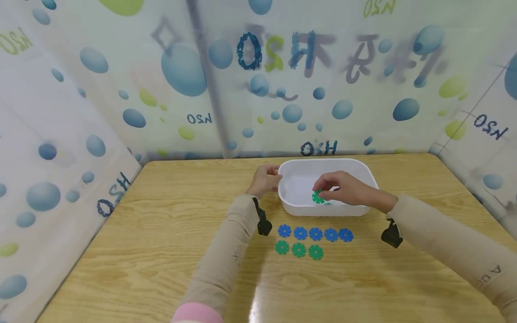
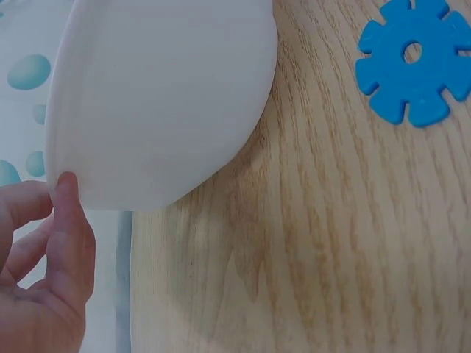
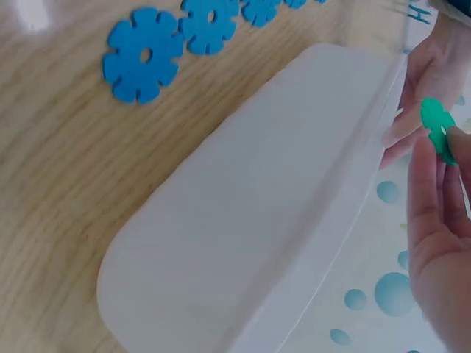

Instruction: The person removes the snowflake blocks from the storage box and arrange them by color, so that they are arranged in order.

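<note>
A white plastic basin (image 1: 307, 211) stands toward the back of the table. At its left end my left hand (image 1: 262, 180) holds the rim, the thumb (image 2: 68, 193) pressed on the outer wall. Over the inside of the basin my right hand (image 1: 348, 188) pinches a green notched flower disc (image 1: 317, 197) between thumb and fingertips; the right wrist view shows this disc (image 3: 437, 126) tilted nearly edge-on. Another bit of green (image 1: 328, 204) peeks over the basin's front rim, mostly hidden.
In front of the basin lies a row of several blue notched discs (image 1: 316, 233). Nearer to me is a row of three green discs (image 1: 299, 250). A patterned curtain (image 1: 258, 103) rises behind the wooden table (image 1: 169, 233).
</note>
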The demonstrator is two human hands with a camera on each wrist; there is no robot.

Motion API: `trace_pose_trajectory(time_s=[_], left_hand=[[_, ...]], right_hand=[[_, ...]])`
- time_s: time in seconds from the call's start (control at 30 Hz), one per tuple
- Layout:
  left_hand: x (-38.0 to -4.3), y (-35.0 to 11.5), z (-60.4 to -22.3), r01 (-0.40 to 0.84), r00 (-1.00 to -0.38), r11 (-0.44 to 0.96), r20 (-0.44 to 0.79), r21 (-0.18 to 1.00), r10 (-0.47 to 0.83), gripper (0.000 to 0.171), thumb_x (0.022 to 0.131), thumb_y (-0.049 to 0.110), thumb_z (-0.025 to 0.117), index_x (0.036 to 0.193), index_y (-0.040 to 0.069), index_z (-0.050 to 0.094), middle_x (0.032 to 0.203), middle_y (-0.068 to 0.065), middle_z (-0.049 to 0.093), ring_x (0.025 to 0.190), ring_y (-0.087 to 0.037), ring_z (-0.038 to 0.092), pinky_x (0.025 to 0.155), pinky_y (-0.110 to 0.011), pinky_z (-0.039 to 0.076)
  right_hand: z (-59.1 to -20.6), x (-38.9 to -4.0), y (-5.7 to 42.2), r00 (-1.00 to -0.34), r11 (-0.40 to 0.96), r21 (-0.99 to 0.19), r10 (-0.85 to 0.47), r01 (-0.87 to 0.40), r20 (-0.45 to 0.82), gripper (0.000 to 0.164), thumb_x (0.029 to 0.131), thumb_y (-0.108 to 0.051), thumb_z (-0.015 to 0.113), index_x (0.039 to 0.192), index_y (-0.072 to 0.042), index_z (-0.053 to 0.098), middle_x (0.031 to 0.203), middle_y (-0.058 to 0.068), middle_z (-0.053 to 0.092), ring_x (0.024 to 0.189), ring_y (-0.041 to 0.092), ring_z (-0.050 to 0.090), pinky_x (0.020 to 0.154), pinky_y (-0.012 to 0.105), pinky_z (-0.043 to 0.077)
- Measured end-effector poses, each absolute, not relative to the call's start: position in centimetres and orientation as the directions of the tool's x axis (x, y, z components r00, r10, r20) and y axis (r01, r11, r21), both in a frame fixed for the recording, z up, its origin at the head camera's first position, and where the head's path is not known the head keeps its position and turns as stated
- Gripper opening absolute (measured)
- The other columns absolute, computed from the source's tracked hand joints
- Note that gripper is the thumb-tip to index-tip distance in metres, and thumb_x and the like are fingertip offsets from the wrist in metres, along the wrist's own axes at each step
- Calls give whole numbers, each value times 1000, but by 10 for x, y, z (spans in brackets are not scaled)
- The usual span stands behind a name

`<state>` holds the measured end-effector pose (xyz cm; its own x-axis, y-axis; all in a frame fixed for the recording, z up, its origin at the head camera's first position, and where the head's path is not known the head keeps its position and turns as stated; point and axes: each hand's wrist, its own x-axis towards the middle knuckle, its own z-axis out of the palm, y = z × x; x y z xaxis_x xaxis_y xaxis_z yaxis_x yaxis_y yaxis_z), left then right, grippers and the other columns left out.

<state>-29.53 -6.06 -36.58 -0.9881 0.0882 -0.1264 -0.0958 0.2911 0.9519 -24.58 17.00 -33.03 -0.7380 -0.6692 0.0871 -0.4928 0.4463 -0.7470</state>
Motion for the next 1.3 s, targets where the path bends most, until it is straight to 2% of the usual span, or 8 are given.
trace_pose_trajectory(time_s=[0.23, 0.47, 0.7, 0.83, 1.13, 1.3], left_hand=[[-296, -61, -367, -112, -986, 281, -143, 953, 91, 33, 84, 0, 56, 117, 0, 55, 93, -10, 48, 80, -20, 54, 68, -39, 54], [-298, -61, -368, -101, -987, 282, -131, 954, 90, 33, 84, 0, 56, 117, 0, 55, 94, -11, 48, 79, -21, 54, 63, -35, 55], [-298, -61, -369, -104, -987, 279, -134, 955, 92, 33, 84, 0, 56, 117, 0, 54, 94, -11, 48, 82, -25, 56, 61, -33, 55], [-298, -61, -369, -109, -986, 285, -140, 952, 90, 34, 84, 1, 56, 118, 0, 54, 95, -11, 48, 82, -23, 55, 58, -30, 55], [-298, -60, -367, -112, -987, 290, -140, 951, 78, 33, 84, 0, 56, 117, 0, 55, 95, -11, 48, 79, -20, 54, 58, -29, 55], [-296, -60, -367, -101, -988, 287, -129, 953, 81, 33, 84, -1, 56, 117, 0, 55, 96, -12, 48, 84, -25, 55, 57, -29, 55]], right_hand=[[-341, -221, 177, -700, 371, -811, -711, -453, 65, 12, 83, -2, 59, 94, 2, 61, 87, 7, 62, 76, 11, 57, 68, 25, 52], [-367, -206, 182, -656, 329, -847, -754, -418, 31, 16, 85, -4, 57, 97, 6, 58, 93, 10, 60, 80, 7, 56, 71, 25, 51], [-384, -198, 189, -683, 394, -838, -729, -378, -35, 17, 85, -8, 58, 100, 1, 59, 95, 6, 59, 80, 9, 54, 74, 24, 50], [-389, -193, 192, -714, 448, -823, -696, -349, -76, 17, 84, -10, 59, 100, -3, 60, 94, 2, 59, 81, 10, 54, 74, 23, 49], [-398, -185, 192, -694, 412, -805, -720, -426, -2, 11, 80, -9, 64, 90, -3, 61, 84, 5, 60, 73, 5, 54, 65, 23, 50], [-399, -182, 193, -690, 419, -788, -724, -450, 9, 11, 80, -11, 65, 89, -5, 61, 81, 6, 60, 71, 5, 54, 63, 23, 50]])
